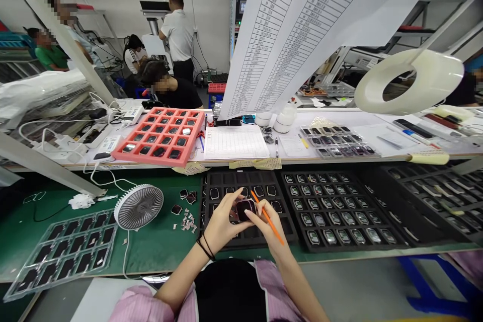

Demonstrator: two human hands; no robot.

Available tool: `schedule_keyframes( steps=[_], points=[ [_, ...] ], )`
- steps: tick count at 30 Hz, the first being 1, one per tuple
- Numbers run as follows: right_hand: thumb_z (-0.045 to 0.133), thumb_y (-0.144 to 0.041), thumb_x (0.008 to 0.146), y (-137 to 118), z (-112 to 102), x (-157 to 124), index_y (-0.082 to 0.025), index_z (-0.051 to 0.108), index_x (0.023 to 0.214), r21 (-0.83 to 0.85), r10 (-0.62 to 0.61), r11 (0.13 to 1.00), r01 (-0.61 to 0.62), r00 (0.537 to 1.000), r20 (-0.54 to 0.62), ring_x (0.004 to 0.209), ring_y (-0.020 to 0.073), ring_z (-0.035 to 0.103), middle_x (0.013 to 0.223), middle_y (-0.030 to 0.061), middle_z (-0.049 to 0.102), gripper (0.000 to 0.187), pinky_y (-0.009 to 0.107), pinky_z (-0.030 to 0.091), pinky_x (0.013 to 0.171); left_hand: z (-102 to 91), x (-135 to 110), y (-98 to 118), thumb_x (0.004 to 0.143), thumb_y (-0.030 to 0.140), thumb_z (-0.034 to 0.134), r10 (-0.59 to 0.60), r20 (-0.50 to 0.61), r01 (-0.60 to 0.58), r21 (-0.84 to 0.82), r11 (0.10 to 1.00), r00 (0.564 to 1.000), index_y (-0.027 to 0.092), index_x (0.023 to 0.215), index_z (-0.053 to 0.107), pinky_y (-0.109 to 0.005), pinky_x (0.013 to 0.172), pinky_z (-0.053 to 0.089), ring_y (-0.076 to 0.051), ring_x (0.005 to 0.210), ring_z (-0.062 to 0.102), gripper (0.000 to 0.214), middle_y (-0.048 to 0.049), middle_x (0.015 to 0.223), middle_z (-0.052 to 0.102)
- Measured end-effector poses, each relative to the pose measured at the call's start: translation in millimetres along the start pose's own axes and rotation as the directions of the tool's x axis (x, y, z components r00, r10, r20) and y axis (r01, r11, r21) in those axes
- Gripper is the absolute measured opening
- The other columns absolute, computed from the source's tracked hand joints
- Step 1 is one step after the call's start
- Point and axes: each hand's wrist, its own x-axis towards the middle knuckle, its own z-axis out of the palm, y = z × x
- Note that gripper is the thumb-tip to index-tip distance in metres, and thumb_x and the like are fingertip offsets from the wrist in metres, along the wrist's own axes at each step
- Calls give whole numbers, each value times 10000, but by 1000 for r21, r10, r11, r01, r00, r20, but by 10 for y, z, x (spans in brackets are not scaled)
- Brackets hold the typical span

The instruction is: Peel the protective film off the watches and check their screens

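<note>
The left grip [222,219] and right grip [269,219] both pinch a dark square screen [244,210] between them, thumbs toward the wearer; holding it from two sides would steady so small a piece. An orange stick [273,227] lies across the right grip, likely tucked there to stay handy while the thumb and fingers work. Directly beneath both grips sits a black tray [289,221], perhaps placed there to shorten the reach; another filled tray [358,247] is just to their right. The green bench [162,261] carries loose small parts [188,221] and a fan [139,207] left of the grips. Beyond them runs a white shelf [339,118] with a red tray [184,158]. Farther off, several people occupy the workroom.
</note>
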Motion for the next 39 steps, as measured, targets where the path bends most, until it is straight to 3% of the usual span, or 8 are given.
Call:
schedule_keyframes(
  steps=[9, 20, 23, 25, 28, 31, 35, 39],
  points=[
    [628, -459, 799, 9, -42, 5, -226, 366, 686, 106, 99, 990, -94, 994, -39, 666, 133, 492, 703, -35, 423, 368, 255, 483, 599, 34, 7, -18, 773, 247, 704, -8, -8, 8, -69, 998, 1000, 260, 1305, 449, -257, 621, 603, -183, 926, 625, 590, -75, 1129, 607],
    [634, -464, 791, 120, -150, 54, -233, 332, 682, 97, 52, 994, -42, 993, -109, 693, 136, 509, 722, -34, 430, 395, 282, 522, 626, 82, 14, -131, 786, 279, 687, -29, -51, 29, -4, 1000, 998, 234, 1246, 486, -266, 625, 581, -169, 861, 633, 503, -73, 1129, 597],
    [592, -510, 803, 401, -321, 130, -232, 334, 672, -161, -55, 987, 25, 981, -184, 612, 121, 459, 667, -47, 398, 401, 262, 473, 583, 283, -40, -334, 768, 294, 707, -21, 3, 21, 79, 997, 1000, 217, 1186, 524, -307, 694, 571, -209, 960, 615, 463, -83, 1122, 603],
    [541, -570, 804, 657, -481, 179, -231, 334, 642, -432, -181, 900, 60, 953, -243, 531, 104, 390, 606, -64, 366, 429, 243, 421, 542, 506, -114, -560, 738, 316, 738, -1, 94, -18, 198, 980, 996, 209, 1162, 549, -390, 810, 545, -233, 985, 603, 476, -74, 1063, 633],
    [514, -628, 776, 1027, -712, 204, -236, 347, 616, -528, -218, 848, 39, 935, -280, 460, 97, 325, 541, -83, 329, 455, 235, 356, 480, 876, -249, -922, 749, 326, 731, -51, 254, -45, 358, 933, 966, 196, 1156, 568, -425, 868, 510, -250, 1015, 600, 457, -84, 1084, 645],
    [507, -645, 754, 1287, -864, 147, -245, 354, 616, -570, -226, 821, 33, 935, -271, 457, 118, 396, 535, -66, 402, 450, 257, 387, 498, 1138, -372, -1175, 780, 316, 702, -59, 314, -66, 373, 926, 948, 166, 1177, 575, -451, 930, 473, -277, 1117, 573, 442, -110, 1122, 644],
    [498, -577, 782, 1470, -956, 6, -242, 373, 661, -628, -240, 777, 53, 946, -218, 650, 184, 567, 718, 29, 577, 378, 329, 465, 644, 1205, -515, -1339, 895, 307, 549, 32, 424, -204, 369, 907, 905, 213, 1325, 477, -503, 1106, 285, -254, 1326, 405, 446, -86, 1276, 590],
    [493, -534, 814, 1547, -996, -89, -243, 389, 658, -683, -241, 727, 70, 957, -159, 551, 169, 498, 626, -22, 488, 347, 326, 443, 594, 1166, -631, -1416, 952, 325, 425, 63, 469, -296, 441, 847, 881, 249, 1345, 462, -521, 1122, 241, -242, 1338, 390, 402, -80, 1295, 578]
  ],
)
